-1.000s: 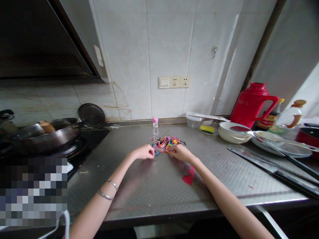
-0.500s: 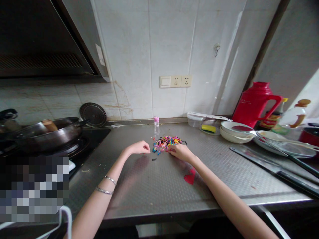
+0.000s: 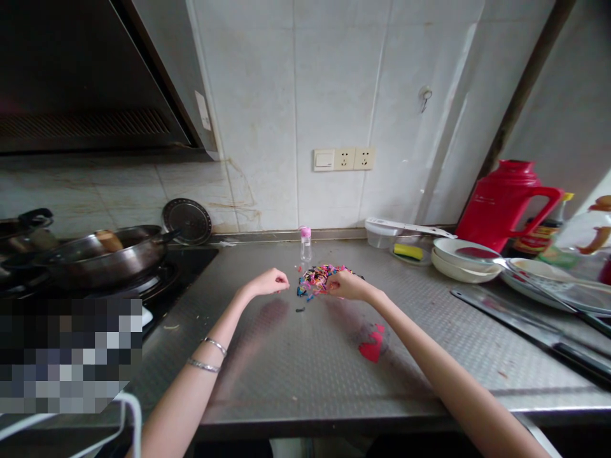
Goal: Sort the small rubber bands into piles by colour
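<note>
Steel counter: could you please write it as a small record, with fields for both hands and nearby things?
Surface: steel counter
Pile: small multicoloured pieces
Left hand: curled, left of pile, apart; grip unclear
Right hand: at pile's right side; grip unclear
Behind pile: upright clear bottle, pink cap
Nearer the wearer: red item
Right side: knife, stacked bowls, red flask

head view | from wearer's head | facing forward, down | counter (image 3: 267, 381) near, tiled wall (image 3: 258, 114) behind

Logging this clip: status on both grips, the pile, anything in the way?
Left grip curled, left of colorful pile, contents unclear. Right grip at the pile's right side. Pile loose on counter. Bottle stands close behind; no apparent obstruction.
</note>
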The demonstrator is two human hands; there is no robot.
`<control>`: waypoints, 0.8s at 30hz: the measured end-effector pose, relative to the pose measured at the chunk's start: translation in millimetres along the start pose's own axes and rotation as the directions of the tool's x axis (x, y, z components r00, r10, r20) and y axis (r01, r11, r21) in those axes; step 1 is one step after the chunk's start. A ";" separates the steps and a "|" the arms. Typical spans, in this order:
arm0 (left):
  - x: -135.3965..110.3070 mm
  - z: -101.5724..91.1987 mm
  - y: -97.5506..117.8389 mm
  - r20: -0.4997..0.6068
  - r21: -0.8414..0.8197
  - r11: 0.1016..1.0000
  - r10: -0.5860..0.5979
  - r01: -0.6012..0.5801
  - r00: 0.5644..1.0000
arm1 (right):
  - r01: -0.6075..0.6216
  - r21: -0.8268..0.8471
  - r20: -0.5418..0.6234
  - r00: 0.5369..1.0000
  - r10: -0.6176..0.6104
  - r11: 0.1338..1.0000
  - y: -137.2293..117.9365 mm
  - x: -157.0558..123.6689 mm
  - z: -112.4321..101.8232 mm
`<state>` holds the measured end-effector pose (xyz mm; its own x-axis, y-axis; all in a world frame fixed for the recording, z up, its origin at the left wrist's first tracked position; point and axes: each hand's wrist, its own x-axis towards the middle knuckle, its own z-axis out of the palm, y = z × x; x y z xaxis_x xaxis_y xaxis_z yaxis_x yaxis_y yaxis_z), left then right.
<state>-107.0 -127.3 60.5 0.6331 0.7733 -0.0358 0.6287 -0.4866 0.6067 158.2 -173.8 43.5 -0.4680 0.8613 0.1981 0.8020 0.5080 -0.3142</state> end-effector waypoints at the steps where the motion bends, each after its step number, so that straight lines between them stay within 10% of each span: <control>1: 0.2 0.3 -0.7 -0.005 0.000 1.000 0.004 -0.004 1.000 | 0.020 0.027 0.020 1.000 -0.020 0.999 1.5 1.3 1.0; 24: 3.4 6.8 0.3 -0.037 0.031 0.999 0.043 -0.042 0.998 | 0.009 -0.023 0.030 1.000 -0.008 1.000 1.7 -11.4 3.0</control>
<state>-101.6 -127.5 55.2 0.6427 0.7658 0.0197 0.6150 -0.5311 0.5829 163.8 -182.7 37.9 -0.4855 0.8570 0.1729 0.8061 0.5154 -0.2909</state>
